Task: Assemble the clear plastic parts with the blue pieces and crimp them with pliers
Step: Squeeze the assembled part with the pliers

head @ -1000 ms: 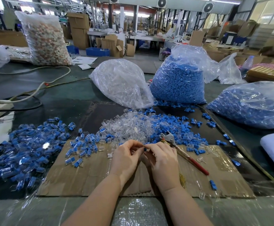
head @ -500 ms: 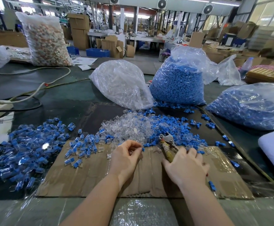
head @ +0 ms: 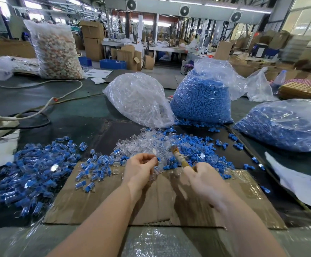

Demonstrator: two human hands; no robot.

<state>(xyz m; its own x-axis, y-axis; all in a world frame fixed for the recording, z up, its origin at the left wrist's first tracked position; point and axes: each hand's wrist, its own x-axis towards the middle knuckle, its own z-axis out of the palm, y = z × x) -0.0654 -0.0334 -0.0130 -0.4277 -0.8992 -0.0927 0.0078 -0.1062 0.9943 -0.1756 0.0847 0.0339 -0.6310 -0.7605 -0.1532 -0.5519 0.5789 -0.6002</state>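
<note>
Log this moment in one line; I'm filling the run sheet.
left hand: pinches small blue-and-clear plastic part | right hand: grips blurred pliers | crimp: not yet done

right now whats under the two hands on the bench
A flattened cardboard sheet lies under the left hand and right hand, with loose blue pieces and clear parts scattered on it. Whatever sits directly beneath the palms and forearms is covered.

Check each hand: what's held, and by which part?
Right hand grips the pliers by the handles. Left hand pinches a small piece at its fingertips; too blurred to identify.
</note>
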